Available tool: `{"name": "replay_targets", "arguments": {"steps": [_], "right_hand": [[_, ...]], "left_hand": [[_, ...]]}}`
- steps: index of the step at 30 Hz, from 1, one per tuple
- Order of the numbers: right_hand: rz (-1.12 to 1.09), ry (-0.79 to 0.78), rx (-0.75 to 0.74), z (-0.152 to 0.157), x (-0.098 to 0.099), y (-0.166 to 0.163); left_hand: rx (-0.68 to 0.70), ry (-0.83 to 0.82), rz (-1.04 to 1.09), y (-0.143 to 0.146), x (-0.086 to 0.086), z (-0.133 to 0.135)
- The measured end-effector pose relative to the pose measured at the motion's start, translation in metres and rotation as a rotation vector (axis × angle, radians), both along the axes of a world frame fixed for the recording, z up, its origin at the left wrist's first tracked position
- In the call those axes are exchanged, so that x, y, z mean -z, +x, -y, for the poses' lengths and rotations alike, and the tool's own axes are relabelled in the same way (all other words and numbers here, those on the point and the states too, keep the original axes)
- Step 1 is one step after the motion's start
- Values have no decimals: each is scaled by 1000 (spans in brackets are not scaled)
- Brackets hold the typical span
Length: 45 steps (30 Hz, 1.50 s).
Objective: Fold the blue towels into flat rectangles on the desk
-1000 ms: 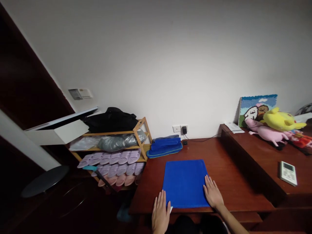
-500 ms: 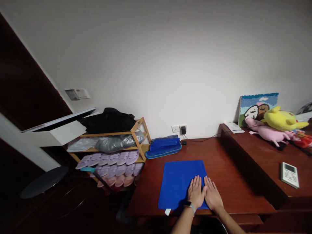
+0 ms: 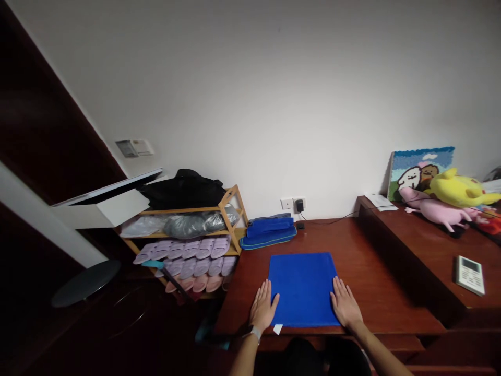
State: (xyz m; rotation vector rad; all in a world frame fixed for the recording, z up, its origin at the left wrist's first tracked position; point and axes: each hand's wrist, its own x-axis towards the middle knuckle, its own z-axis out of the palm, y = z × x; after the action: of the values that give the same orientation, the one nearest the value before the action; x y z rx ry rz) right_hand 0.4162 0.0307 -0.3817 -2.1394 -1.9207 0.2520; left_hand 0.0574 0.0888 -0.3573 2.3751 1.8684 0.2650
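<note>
Both hands (image 3: 263, 308) (image 3: 346, 304) lie flat and apart, seemingly palm down.

A plain off-white wall (image 3: 266, 99) fills the upper middle of the frame, brightest near the centre and greyer toward the corners. A dark brown panel (image 3: 35, 94) slants across the upper left. At lower left, a round black stool seat (image 3: 86, 284) stands near a light-wood tiered rack (image 3: 230, 230). A reddish-brown wooden table (image 3: 378, 290) spans the lower centre, beside a higher reddish-brown wooden surface (image 3: 426, 253) at right.
</note>
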Motion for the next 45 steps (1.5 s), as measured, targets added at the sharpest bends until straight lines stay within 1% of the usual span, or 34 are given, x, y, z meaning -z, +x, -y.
{"name": "replay_targets", "arguments": {"steps": [3,6,10,12,15,19,21,23,25,26,27,30,31,32,33,34,35,37,39,41,45], "right_hand": [[18,-40,4,0,-4,-1],[12,-59,12,-7,-9,1],[24,-34,8,-33,-20,6],[25,-47,7,-47,-22,8],[28,-55,6,-60,-16,10],[36,-22,11,-64,-2,11],[28,-14,11,-63,1,11],[20,-8,12,-63,0,10],[14,-10,12,-63,-3,9],[13,-15,12,-64,-5,9],[13,-21,12,-64,-7,8],[16,-43,6,-63,-11,8],[18,-47,0,-63,-11,8],[21,-48,-7,-62,-11,9],[25,-48,-15,-62,-10,10],[28,-49,-23,-62,-9,10],[31,-48,-28,-62,-9,11],[31,-43,-26,-62,-8,11],[23,-42,-13,-62,-9,11],[11,-42,-2,-61,-11,10],[15,-50,14,-60,-13,8]], "left_hand": [[-4,0,4,1,-1,3],[4,6,8,4,1,3],[12,39,6,1,6,1],[17,53,1,0,7,1],[20,60,1,0,7,2],[19,33,27,-4,5,2],[10,-6,47,-7,3,0],[-32,-14,70,-3,0,-4],[-64,33,89,15,-6,-9],[-43,64,97,32,-10,-12],[15,87,103,52,-13,-14],[305,89,112,131,-20,-18],[372,80,115,157,-20,-19],[413,67,118,180,-18,-19],[425,50,119,198,-16,-20],[427,33,121,211,-13,-21],[421,18,122,217,-10,-22],[397,0,117,213,-6,-26],[350,-4,99,189,-5,-31],[261,-14,67,153,-8,-37],[80,-56,9,72,-17,-48]]}}
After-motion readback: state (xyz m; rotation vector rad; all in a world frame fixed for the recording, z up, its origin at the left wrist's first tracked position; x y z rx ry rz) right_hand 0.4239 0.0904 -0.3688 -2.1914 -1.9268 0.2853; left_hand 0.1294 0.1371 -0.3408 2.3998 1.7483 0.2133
